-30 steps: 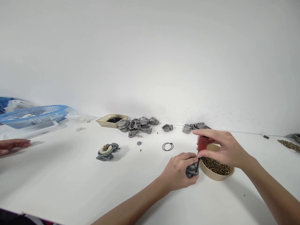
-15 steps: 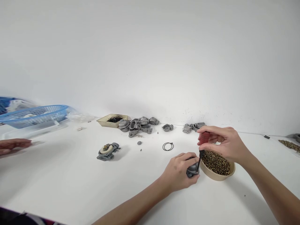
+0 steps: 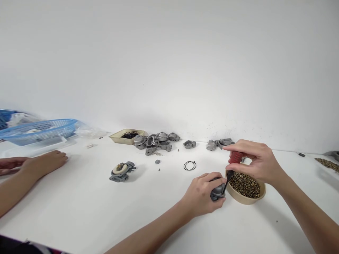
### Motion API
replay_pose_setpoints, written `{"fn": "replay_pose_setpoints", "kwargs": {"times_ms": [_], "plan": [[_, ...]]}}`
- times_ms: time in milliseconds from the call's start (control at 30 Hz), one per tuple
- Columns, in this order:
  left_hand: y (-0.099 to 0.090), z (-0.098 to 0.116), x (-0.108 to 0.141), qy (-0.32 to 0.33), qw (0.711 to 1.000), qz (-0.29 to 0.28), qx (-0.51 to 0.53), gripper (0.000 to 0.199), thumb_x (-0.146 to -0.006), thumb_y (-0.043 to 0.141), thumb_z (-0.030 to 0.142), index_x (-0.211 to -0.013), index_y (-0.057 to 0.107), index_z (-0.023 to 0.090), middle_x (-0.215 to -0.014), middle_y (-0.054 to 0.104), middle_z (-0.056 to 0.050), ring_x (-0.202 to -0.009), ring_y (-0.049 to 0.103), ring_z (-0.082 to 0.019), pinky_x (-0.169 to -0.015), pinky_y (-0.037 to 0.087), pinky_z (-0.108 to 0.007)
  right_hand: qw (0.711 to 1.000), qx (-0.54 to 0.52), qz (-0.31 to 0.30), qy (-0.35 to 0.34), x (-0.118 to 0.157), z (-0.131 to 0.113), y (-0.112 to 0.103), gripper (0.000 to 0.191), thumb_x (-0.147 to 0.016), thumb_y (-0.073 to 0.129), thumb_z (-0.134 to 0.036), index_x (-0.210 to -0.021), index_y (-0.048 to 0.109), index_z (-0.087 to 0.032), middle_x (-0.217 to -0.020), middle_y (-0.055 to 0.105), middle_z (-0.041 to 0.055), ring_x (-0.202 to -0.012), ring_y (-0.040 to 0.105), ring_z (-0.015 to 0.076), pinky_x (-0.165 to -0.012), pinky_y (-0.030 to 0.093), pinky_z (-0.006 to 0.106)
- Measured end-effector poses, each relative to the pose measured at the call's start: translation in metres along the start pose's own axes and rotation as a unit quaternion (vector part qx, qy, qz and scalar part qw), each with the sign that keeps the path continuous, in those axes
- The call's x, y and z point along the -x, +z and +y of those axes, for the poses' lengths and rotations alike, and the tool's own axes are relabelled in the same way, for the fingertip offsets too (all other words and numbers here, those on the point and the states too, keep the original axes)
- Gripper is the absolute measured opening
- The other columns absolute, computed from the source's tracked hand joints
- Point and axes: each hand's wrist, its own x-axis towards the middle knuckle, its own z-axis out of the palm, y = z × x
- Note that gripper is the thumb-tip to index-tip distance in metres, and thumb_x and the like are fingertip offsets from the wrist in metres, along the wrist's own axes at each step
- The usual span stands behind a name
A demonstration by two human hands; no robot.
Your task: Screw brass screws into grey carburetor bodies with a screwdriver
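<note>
My left hand [image 3: 205, 195] is wrapped round a grey metal part [image 3: 217, 190] on the white table. In my right hand [image 3: 253, 162] is the red handle of a screwdriver [image 3: 235, 158], pinched between thumb and fingers. The dark shaft slants down to the right edge of the grey part. Just right of that part stands a round beige tub [image 3: 245, 201] full of small brass-coloured screws. Two thin black rings [image 3: 190, 165] lie behind my left hand. Further left sits a grey carburetor body [image 3: 122, 171] with a white ring on top.
Grey metal parts [image 3: 156, 141] are heaped by the wall, beside a beige tray [image 3: 120, 140] of black rings. Blue baskets [image 3: 47, 127] stand at the left. Another person's hands [image 3: 43, 164] rest on the left side. More screws [image 3: 327, 164] lie far right.
The screwdriver handle has tipped to the right with my right hand, and its shaft slants more. Another person's second hand and forearm have come in at the left.
</note>
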Motion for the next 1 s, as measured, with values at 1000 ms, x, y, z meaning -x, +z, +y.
{"fn": "replay_pose_setpoints", "kwargs": {"times_ms": [1000], "plan": [[0.001, -0.001, 0.002, -0.018, 1.000, -0.016, -0.014, 0.045, -0.080, 0.081, 0.028, -0.123, 0.071, 0.022, -0.125, 0.075, -0.004, -0.095, 0.075, -0.024, -0.077, 0.066, -0.035, 0.995, -0.034, 0.069, 0.065, 0.001, -0.011, 0.015, 0.023, -0.084, 0.084, -0.013, -0.103, 0.083, -0.026, -0.085, 0.083, -0.0011, -0.071, 0.080, 0.0163, -0.071, 0.072, 0.027]]}}
